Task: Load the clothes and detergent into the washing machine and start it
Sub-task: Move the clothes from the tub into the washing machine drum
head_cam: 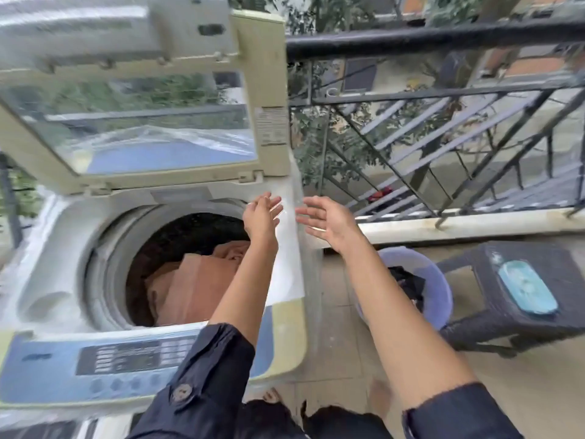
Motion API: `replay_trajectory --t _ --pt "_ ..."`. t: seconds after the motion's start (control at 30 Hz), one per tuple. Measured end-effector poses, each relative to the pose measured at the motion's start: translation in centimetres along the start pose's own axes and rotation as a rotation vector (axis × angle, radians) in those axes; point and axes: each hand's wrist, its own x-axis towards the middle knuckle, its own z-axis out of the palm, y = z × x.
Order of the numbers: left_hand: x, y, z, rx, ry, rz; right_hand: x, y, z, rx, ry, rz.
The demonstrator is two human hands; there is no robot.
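A top-loading washing machine [57, 255] stands at the left with its lid [152, 99] folded up. Brown clothes [190, 286] lie inside the dark drum. My left hand [261, 217] is stretched over the drum's right rim, fingers apart, holding nothing. My right hand [329, 220] hovers just past the machine's right edge, palm open and empty. The control panel [133, 356] runs along the front edge, below my left forearm. A purple basin [437, 280] with dark clothes [408, 285] sits on the floor to the right of the machine.
A dark wicker stool [493, 324] at the right carries a blue soap dish [527, 286]. A black metal railing [443, 99] on a low concrete ledge [459, 223] borders the balcony behind. My bare feet [378, 397] stand on the tiled floor.
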Motion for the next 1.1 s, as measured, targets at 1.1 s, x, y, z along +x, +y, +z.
replay_trajectory --t 1.1 --pt "8.6 -46.5 26.0 0.519 -0.227 -0.079 16.5 21.3 -48.0 0.182 0.522 0.093"
